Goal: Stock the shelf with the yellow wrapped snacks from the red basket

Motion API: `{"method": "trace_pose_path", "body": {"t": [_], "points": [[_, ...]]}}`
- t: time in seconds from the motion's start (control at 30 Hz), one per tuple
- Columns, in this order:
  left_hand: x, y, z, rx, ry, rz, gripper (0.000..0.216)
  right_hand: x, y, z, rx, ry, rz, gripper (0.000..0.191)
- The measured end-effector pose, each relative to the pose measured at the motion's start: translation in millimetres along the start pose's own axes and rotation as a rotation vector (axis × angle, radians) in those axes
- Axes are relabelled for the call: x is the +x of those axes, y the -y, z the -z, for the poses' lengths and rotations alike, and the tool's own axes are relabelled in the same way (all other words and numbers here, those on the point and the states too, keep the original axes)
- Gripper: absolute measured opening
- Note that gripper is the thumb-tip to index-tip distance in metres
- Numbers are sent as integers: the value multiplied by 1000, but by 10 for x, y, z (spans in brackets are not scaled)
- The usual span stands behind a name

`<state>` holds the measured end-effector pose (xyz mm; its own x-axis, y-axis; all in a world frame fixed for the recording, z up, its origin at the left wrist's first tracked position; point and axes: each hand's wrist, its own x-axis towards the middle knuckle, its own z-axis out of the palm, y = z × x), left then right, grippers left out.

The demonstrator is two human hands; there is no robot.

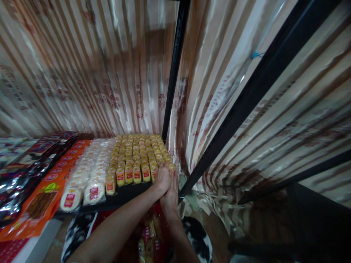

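Small yellow snack packets (137, 174) with red labels stand in tight rows on a dark shelf (123, 195). At the right end of the front row, my left hand (162, 179) and my right hand (170, 195) are close together, touching each other. Their fingers close around the end packets, which they mostly cover. More wrapped snacks (149, 235) lie in something red below, between my forearms. Left of the yellow rows lie two rows of round white wrapped snacks (94, 191), also with red labels.
Orange snack bags (45, 199) and dark shiny packs (16, 186) fill the shelf's left part. A black upright post (175, 69) stands behind the packets, and a slanted black bar (233, 109) lies to the right. Pleated printed sheeting (123, 73) hangs behind.
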<state>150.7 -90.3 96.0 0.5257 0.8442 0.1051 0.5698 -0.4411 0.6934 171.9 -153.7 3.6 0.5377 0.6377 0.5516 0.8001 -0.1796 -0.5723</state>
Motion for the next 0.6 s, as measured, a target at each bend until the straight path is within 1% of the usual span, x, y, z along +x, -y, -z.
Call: {"method": "trace_pose_path", "body": {"t": [0.23, 0.3, 0.47, 0.6], "points": [[46, -16, 35, 24, 32, 44, 34, -15, -1, -16, -78, -25, -17, 60], [55, -12, 35, 14, 20, 38, 33, -19, 20, -16, -89, -34, -12, 58], [80, 39, -16, -10, -3, 22, 33, -23, 52, -27, -113, -27, -3, 57], [85, 64, -64, -27, 0, 48, 35, -14, 73, -32, -136, -16, -17, 57]]}}
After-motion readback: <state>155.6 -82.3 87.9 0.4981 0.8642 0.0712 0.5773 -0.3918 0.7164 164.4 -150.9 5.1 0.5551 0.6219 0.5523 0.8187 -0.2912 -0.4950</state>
